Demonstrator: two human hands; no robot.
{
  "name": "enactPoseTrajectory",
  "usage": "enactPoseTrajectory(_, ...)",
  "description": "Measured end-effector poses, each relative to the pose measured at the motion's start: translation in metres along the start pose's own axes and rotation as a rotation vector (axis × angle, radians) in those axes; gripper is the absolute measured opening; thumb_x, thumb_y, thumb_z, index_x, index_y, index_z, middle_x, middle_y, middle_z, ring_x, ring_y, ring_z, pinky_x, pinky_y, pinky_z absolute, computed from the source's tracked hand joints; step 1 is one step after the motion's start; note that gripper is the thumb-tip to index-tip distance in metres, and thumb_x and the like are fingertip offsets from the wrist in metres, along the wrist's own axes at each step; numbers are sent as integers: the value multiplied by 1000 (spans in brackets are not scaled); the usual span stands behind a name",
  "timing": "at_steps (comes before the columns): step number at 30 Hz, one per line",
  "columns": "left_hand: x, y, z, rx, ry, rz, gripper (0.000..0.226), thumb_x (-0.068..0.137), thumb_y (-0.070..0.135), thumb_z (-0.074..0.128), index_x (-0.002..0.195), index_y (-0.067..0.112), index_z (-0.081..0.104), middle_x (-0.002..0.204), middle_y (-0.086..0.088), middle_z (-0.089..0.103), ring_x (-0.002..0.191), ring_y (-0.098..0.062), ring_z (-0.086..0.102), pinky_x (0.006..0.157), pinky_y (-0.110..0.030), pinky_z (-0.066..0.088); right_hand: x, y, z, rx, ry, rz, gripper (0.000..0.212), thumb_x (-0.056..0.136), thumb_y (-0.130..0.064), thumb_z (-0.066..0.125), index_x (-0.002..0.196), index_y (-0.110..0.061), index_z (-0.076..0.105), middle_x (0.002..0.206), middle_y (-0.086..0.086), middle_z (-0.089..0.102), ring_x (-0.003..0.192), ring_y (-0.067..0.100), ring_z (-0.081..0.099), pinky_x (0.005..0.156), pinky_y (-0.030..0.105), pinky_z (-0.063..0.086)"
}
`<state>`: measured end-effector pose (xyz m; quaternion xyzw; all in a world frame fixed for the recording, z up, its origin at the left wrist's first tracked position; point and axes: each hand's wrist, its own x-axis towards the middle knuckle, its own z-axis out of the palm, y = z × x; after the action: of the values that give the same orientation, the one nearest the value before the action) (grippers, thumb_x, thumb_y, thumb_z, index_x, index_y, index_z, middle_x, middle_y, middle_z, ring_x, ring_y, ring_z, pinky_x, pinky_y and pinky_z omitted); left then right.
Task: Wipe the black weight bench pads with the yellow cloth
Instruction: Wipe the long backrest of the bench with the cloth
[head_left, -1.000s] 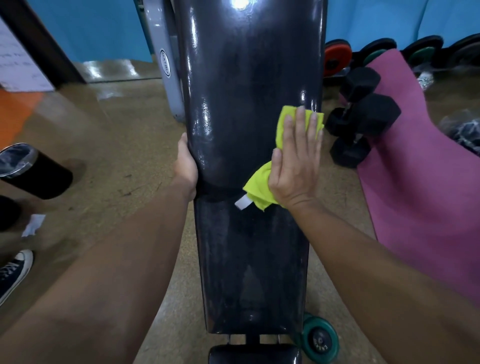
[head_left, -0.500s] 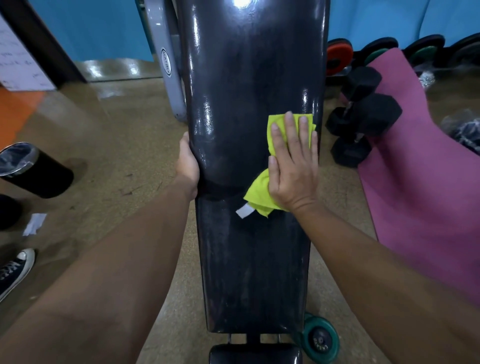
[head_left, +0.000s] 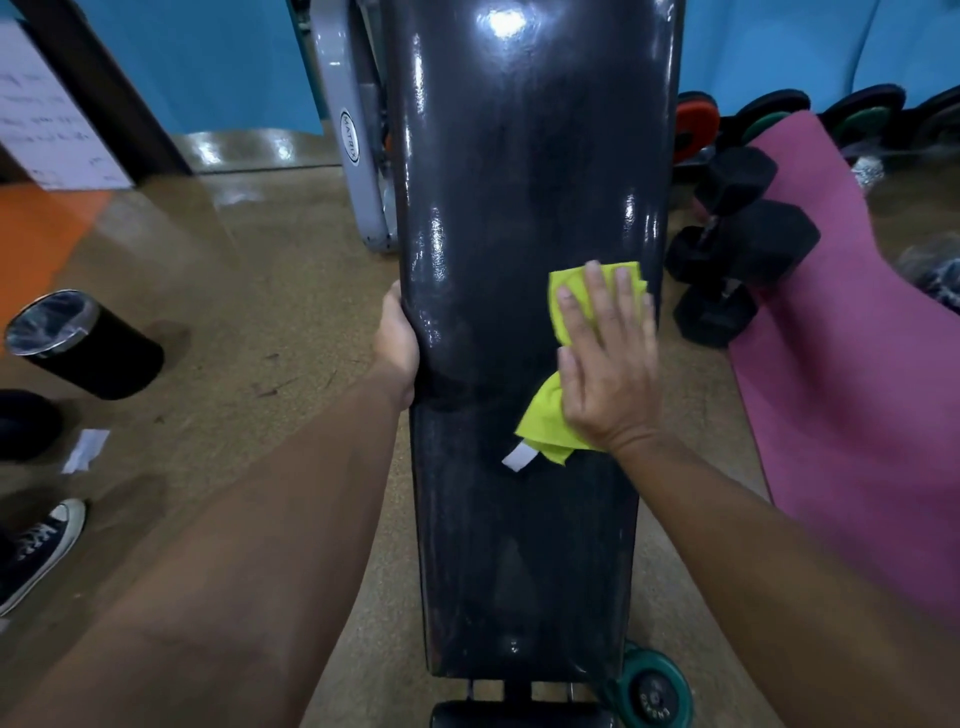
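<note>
My left hand (head_left: 397, 345) has its fingers curled round the 9 o'clock edge of the one black bench pad (head_left: 524, 545); my right hand (head_left: 608, 364) lies flat, fingers (head_left: 597, 291) straight, pressing one yellow cloth (head_left: 545, 421) at the pad's 3 o'clock side. Two black dumbbells (head_left: 743, 249) sit beside one pink mat (head_left: 852, 374).

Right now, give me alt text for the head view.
A right hand presses a yellow cloth flat on the black weight bench pad, while the left hand holds the pad's left edge. Black dumbbells and a pink mat lie to the right.
</note>
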<state>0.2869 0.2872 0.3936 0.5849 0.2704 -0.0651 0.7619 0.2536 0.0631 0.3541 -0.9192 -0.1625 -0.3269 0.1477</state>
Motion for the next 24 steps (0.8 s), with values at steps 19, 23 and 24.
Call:
enactPoseTrajectory(19, 2, -4, -3, 19, -20, 5, 57, 99, 64, 41, 107, 27, 83, 106, 0, 83, 108, -21, 76, 97, -37, 59, 15, 4, -1, 113, 100, 280, 61, 104, -27, 43, 160, -7, 31, 168, 25, 19, 155, 51, 13, 130, 50, 13)
enactPoseTrajectory(23, 2, -2, -1, 14, -15, 1, 57, 99, 64, 41, 108, 26, 82, 105, 0, 83, 108, -21, 75, 95, -36, 59, 8, -20, 3, -4, 22, 94, 59, 104, -34, 41, 160, -17, 34, 169, 17, 22, 156, 47, 13, 126, 64, 10)
enactPoseTrajectory(24, 3, -2, -2, 20, -17, -2, 58, 98, 66, 42, 108, 26, 83, 106, 0, 83, 108, -21, 75, 96, -37, 59, 0, -17, 2, -3, 0, 43, 58, 103, -32, 41, 159, -18, 36, 169, 17, 23, 156, 46, 13, 126, 64, 10)
